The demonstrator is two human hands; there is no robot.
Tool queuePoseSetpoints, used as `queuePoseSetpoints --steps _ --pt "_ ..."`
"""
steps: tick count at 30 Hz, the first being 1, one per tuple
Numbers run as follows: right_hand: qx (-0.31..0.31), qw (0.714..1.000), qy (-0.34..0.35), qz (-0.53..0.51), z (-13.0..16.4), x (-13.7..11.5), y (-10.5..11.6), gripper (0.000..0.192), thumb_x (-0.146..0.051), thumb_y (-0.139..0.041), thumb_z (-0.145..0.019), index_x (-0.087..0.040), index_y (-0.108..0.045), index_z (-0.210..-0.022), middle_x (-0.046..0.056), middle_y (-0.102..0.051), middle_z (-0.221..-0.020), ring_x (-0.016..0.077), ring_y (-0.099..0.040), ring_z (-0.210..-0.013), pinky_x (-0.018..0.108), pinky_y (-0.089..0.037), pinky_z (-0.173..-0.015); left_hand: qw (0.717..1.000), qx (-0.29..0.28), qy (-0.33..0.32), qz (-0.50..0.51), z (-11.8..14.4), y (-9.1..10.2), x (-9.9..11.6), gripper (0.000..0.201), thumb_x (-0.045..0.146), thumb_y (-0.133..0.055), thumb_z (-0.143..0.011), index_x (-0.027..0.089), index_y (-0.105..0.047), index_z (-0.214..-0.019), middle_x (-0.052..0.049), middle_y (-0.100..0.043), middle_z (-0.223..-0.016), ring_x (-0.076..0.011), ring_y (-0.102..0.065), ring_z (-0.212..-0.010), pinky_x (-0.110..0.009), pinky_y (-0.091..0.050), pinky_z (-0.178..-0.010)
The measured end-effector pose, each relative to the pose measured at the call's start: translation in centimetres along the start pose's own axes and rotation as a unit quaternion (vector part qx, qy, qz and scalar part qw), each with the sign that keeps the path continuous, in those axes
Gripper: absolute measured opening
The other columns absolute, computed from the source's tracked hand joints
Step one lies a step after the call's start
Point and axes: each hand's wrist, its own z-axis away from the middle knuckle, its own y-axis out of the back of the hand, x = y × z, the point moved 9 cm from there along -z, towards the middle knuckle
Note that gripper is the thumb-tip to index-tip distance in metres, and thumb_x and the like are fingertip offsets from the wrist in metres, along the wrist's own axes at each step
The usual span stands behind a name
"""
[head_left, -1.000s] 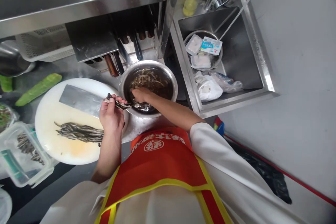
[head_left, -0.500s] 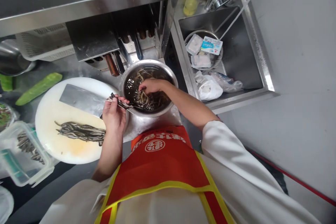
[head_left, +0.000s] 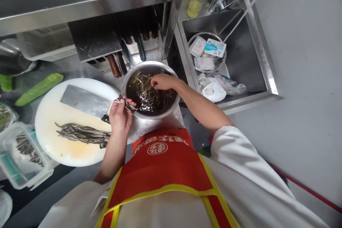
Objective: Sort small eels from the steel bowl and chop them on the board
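Right hand (head_left: 161,81) dips into a metal bowl (head_left: 171,108) of dark strips, fingers pinched on some; left hand (head_left: 120,114) grips a small bunch of strips (head_left: 127,105) beside the rim.

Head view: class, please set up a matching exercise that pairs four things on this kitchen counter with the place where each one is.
Things:
1. steel cleaver
2. green cucumber piece
3. right hand
4. white packets

Places:
A. in the round steel bowl of dark liquid
B. in the sink
C. on the round white cutting board
D. on the steel counter, beyond the board

Pairs: 1-C, 2-D, 3-A, 4-B
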Motion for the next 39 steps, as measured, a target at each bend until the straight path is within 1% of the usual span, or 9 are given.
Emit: queuePoseSetpoints --steps 4,8,13,17,20,23,27,32,39 --pt "0.08 0.987 0.011 -0.139 0.8 -0.4 3.0 0.015 -0.017 -0.066 -0.079 -0.014 -0.071 -0.092 0.004 -0.072 -0.094 0.0174 -0.062 -0.086 0.028 -0.045 -0.08 0.998 -0.004 0.056 0.035 -0.1 -0.5 -1.3 0.01 0.022 -0.073 -0.084 0.017 -0.066 -0.089 -0.001 -0.067 -0.075 -0.0113 -0.064 -0.068 -0.027 -0.056 -0.073" --pt "0.118 0.919 0.023 -0.375 1.7 -0.7 4.6 0.01 -0.022 -0.066 -0.081 -0.014 -0.064 -0.086 0.001 -0.069 -0.079 0.0161 -0.064 -0.079 0.031 -0.05 -0.077 0.983 0.018 0.166 0.08 -0.6 -1.6 -3.7 0.005 0.015 -0.062 -0.09 0.016 -0.066 -0.086 0.0 -0.066 -0.073 -0.0094 -0.064 -0.066 -0.024 -0.055 -0.071" --pt "0.1 0.815 0.006 -0.571 2.5 -1.7 3.5 0.019 -0.03 -0.07 -0.081 -0.016 -0.06 -0.089 -0.002 -0.062 -0.066 0.0136 -0.06 -0.061 0.027 -0.05 -0.059 0.958 0.044 0.257 0.117 -1.1 -3.0 -6.5 0.022 0.013 -0.047 -0.097 0.014 -0.064 -0.083 -0.001 -0.066 -0.07 -0.0088 -0.064 -0.063 -0.023 -0.054 -0.071" --pt "0.1 0.784 -0.028 -0.612 2.8 -2.9 0.7 0.026 -0.032 -0.071 -0.08 -0.016 -0.063 -0.099 -0.003 -0.06 -0.066 0.01 -0.053 -0.052 0.022 -0.04 -0.046 0.947 0.015 0.285 0.147 -1.6 -4.0 -8.3 0.029 0.017 -0.041 -0.101 0.012 -0.065 -0.085 -0.003 -0.069 -0.072 -0.0109 -0.066 -0.067 -0.024 -0.055 -0.074" --pt "0.117 0.802 -0.067 -0.581 3.2 -3.7 -1.8 0.022 -0.028 -0.063 -0.086 -0.016 -0.066 -0.104 -0.004 -0.06 -0.066 0.0094 -0.051 -0.051 0.021 -0.037 -0.046 0.943 -0.007 0.292 0.159 -1.7 -4.4 -9.1 0.04 0.022 -0.033 -0.103 0.011 -0.065 -0.083 -0.006 -0.069 -0.072 -0.0137 -0.068 -0.07 -0.026 -0.055 -0.073" --pt "0.137 0.875 -0.095 -0.455 3.8 -4.4 -3.3 0.022 -0.019 -0.054 -0.088 -0.015 -0.07 -0.103 -0.004 -0.059 -0.065 0.0097 -0.05 -0.051 0.023 -0.039 -0.052 0.941 0.016 0.301 0.157 -1.7 -3.8 -9.5 0.042 0.021 -0.033 -0.103 0.012 -0.063 -0.076 -0.004 -0.065 -0.063 -0.0114 -0.064 -0.06 -0.023 -0.054 -0.068" --pt "0.154 0.956 -0.052 -0.244 4.5 -6.3 -3.3 0.021 -0.014 -0.052 -0.088 -0.015 -0.074 -0.088 0.001 -0.068 -0.077 0.0131 -0.058 -0.071 0.026 -0.041 -0.07 0.934 0.071 0.31 0.16 -1.7 -2.6 -10.0 0.034 0.016 -0.041 -0.101 0.014 -0.06 -0.073 0.0 -0.062 -0.058 -0.0078 -0.059 -0.053 -0.017 -0.051 -0.063" --pt "0.145 0.978 -0.024 -0.145 5.1 -7.5 -3.9 0.026 -0.012 -0.049 -0.093 -0.014 -0.074 -0.091 0.008 -0.072 -0.101 0.0166 -0.061 -0.095 0.027 -0.042 -0.087 0.938 0.061 0.305 0.156 -1.8 -2.6 -10.2 0.031 0.016 -0.04 -0.101 0.011 -0.064 -0.082 -0.005 -0.07 -0.073 -0.0094 -0.066 -0.066 -0.019 -0.053 -0.07" --pt "0.124 0.989 -0.019 -0.081 5.6 -8.1 -4.9 0.027 -0.014 -0.046 -0.099 -0.012 -0.072 -0.103 0.012 -0.069 -0.112 0.0199 -0.06 -0.107 0.032 -0.043 -0.095 0.95 0.041 0.282 0.124 -1.9 -2.3 -10.4 0.02 0.007 -0.052 -0.093 0.01 -0.069 -0.082 -0.005 -0.071 -0.076 -0.0096 -0.066 -0.071 -0.021 -0.052 -0.077"
